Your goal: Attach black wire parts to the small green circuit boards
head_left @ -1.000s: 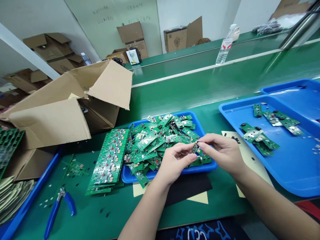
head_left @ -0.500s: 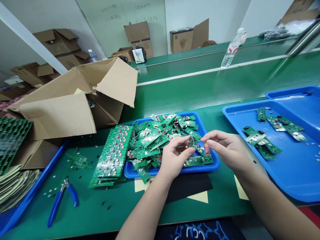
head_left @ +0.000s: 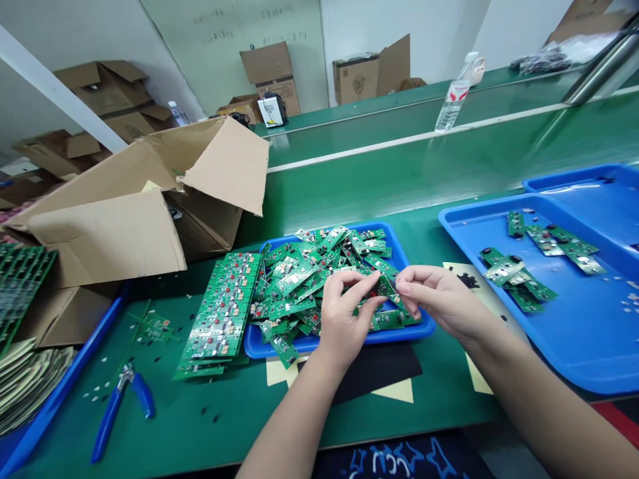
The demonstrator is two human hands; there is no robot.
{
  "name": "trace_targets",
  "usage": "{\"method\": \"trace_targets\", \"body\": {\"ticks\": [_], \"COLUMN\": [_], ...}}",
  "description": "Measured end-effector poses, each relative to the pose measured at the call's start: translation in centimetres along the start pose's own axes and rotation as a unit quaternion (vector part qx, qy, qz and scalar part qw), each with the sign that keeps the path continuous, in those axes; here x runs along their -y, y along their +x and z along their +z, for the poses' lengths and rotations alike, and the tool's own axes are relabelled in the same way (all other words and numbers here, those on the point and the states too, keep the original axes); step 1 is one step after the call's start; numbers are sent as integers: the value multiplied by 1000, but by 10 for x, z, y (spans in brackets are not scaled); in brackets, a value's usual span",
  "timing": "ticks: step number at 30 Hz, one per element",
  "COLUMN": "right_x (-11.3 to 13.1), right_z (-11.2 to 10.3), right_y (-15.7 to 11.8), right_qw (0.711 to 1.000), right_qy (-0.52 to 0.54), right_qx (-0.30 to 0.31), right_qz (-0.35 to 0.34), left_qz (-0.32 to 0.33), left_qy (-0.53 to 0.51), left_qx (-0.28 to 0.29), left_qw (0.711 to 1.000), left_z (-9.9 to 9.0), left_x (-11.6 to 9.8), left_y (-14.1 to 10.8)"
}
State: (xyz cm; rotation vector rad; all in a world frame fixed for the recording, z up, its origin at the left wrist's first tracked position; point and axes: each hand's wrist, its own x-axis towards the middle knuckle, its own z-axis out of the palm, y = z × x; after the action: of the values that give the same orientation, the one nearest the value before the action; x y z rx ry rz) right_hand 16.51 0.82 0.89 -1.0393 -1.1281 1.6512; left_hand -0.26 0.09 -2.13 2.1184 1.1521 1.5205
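Observation:
Over the blue tray (head_left: pixel 319 347) heaped with small green circuit boards (head_left: pixel 299 276), my left hand (head_left: pixel 347 316) curls its thumb and index finger around a small circuit board, seen nearly edge-on and partly hidden. Close to its right, my right hand (head_left: pixel 436 296) has thumb and fingertips pinched together at that board's edge, on a tiny dark thing too small to name. Left of the tray lies a stack of large uncut circuit panels (head_left: pixel 222 309).
Blue-handled cutters (head_left: pixel 117 406) and board scraps (head_left: pixel 154 326) lie at the left. An open cardboard box (head_left: pixel 104 233) stands behind them. At the right, a larger blue tray (head_left: pixel 564 332) holds several boards. Black sheet (head_left: pixel 379 372) lies in front; a bottle (head_left: pixel 453 100) stands behind.
My right hand has moved in towards my left hand and its fingertips have closed. The board at my left fingertips shows less than before. The whole view has shifted slightly.

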Motion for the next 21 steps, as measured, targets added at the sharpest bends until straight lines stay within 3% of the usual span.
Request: {"method": "trace_targets", "body": {"ticks": [3, 13, 17, 21], "right_x": [0, -3, -7, -13], "right_z": [0, -1, -4, -2], "right_y": [0, 1, 2, 2], "right_qw": [1000, 990, 999, 979], "right_qy": [28, 89, -12, -155], "right_qx": [11, 76, 44, -46], "right_qz": [10, 73, 5, -125], "left_qz": [17, -18, -58, -180], "left_qy": [13, -75, -126, -213], "left_qx": [-7, 6, 24, 77], "left_qw": [1000, 997, 990, 957], "left_z": [1, -1, 3, 13], "left_x": [2, 0, -1, -9], "left_y": [-1, 0, -3, -2]}}
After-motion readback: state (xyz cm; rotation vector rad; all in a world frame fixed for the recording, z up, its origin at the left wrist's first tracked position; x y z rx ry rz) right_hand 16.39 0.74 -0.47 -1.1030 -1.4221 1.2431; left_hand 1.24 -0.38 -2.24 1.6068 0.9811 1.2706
